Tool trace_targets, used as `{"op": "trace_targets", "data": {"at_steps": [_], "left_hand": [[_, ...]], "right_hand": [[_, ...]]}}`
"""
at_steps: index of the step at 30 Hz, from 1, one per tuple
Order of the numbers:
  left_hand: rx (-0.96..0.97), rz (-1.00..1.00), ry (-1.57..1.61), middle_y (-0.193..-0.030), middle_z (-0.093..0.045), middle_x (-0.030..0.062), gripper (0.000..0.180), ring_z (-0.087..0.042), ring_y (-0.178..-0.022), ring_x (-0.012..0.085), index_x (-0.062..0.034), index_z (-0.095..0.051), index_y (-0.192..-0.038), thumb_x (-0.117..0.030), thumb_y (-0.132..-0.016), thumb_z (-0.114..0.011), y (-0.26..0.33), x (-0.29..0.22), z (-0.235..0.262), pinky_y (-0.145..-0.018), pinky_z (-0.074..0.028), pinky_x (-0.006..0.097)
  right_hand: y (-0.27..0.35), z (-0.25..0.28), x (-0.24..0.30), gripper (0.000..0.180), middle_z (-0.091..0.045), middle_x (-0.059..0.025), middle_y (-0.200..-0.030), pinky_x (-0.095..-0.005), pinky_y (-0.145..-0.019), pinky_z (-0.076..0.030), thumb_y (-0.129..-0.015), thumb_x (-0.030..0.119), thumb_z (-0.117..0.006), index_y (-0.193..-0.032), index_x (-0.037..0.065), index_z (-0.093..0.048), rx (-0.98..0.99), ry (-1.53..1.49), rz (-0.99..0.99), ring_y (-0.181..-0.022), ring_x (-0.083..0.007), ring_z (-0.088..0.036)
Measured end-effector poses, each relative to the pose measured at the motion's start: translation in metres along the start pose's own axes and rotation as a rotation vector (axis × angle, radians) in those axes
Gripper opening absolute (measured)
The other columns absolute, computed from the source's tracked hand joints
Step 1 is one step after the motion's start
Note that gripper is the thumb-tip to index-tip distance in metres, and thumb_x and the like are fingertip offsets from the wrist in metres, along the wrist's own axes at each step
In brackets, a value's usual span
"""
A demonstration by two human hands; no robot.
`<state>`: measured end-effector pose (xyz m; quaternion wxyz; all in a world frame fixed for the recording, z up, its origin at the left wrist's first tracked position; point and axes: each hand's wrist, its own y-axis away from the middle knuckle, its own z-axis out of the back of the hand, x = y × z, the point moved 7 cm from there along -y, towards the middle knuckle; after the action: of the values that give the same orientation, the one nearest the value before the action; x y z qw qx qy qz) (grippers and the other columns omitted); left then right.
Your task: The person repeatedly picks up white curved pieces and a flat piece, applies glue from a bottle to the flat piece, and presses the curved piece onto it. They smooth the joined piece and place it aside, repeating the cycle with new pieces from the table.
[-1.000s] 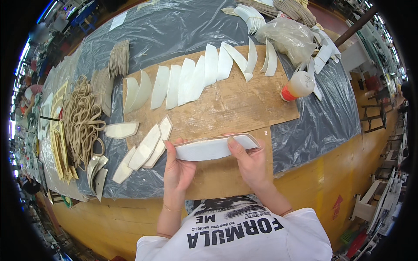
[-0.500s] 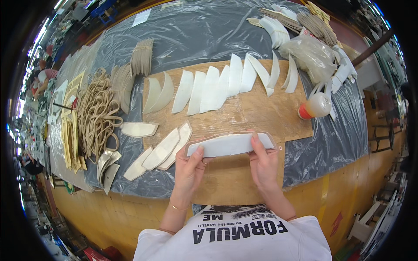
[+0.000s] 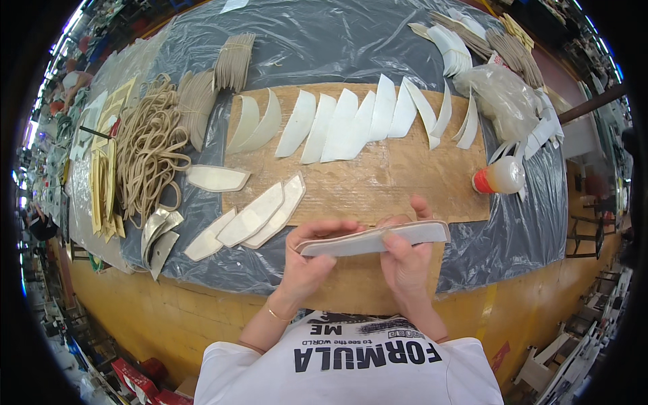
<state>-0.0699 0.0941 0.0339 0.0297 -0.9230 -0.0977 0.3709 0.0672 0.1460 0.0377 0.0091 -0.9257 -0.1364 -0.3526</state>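
Both hands raised over the brown board (image 3: 378,179), left hand (image 3: 312,260) and right hand (image 3: 407,260) pinching a long pale strip (image 3: 374,239) edge-on between them, fingers curled closed around it. Glue bottle (image 3: 498,178) beyond right hand.

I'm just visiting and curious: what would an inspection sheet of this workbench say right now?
Surface: brown board on a grey plastic sheet covering the bench.
Job's things: long pale strip, held level above the board's near edge.
Clutter: row of white curved pieces, tan cord loops, orange-capped bottle, clear bag.
Hands: left hand and right hand both grip the strip.
Cables: nothing seen.
Surroundings: orange floor, blurred shelves at the rim.
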Motion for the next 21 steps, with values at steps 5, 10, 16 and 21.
{"op": "trace_targets", "data": {"at_steps": [5, 10, 16, 21], "left_hand": [[-0.073, 0.026, 0.416, -0.137, -0.052, 0.0153, 0.078, -0.052, -0.126, 0.0284, -0.0057, -0.039, -0.143, -0.026, -0.081, -0.081, 0.001, 0.025, -0.011, -0.108, -0.043, 0.039], [-0.176, 0.044, -0.08, -0.126, -0.056, 0.0113, 0.051, -0.055, -0.118, 0.0227, -0.0059, -0.054, -0.131, -0.013, -0.085, -0.075, 0.006, 0.029, -0.015, -0.102, -0.044, 0.034], [-0.14, -0.104, -0.192, -0.114, -0.057, 0.0084, 0.018, -0.057, -0.099, 0.0149, 0.0001, -0.067, -0.103, -0.005, -0.085, -0.071, 0.002, 0.014, -0.019, -0.088, -0.046, 0.03], [-0.285, -0.013, -0.171, -0.114, -0.058, 0.0093, 0.022, -0.057, -0.1, 0.0155, -0.0006, -0.065, -0.107, -0.003, -0.086, -0.069, 0.003, 0.019, -0.015, -0.089, -0.046, 0.031]], "right_hand": [[0.004, -0.001, 0.01, 0.058, -0.067, -0.0112, -0.097, -0.0314, -0.085, -0.053, -0.078, -0.008, -0.073, -0.126, 0.004, -0.044, -0.082, 0.087, 0.069, -0.091, -0.0152, -0.065], [0.006, 0.0, 0.01, 0.054, -0.066, -0.0098, -0.098, -0.0307, -0.085, -0.052, -0.078, -0.006, -0.074, -0.123, 0.004, -0.046, -0.145, 0.117, 0.074, -0.091, -0.0147, -0.064], [0.009, -0.009, 0.011, 0.053, -0.064, -0.0094, -0.102, -0.0318, -0.087, -0.051, -0.078, -0.004, -0.076, -0.121, 0.005, -0.047, -0.037, 0.169, 0.194, -0.092, -0.0158, -0.063], [0.015, -0.001, 0.006, 0.054, -0.064, -0.0091, -0.102, -0.0328, -0.091, -0.049, -0.077, -0.005, -0.074, -0.122, 0.005, -0.046, -0.124, 0.204, 0.105, -0.095, -0.0163, -0.062]]}}
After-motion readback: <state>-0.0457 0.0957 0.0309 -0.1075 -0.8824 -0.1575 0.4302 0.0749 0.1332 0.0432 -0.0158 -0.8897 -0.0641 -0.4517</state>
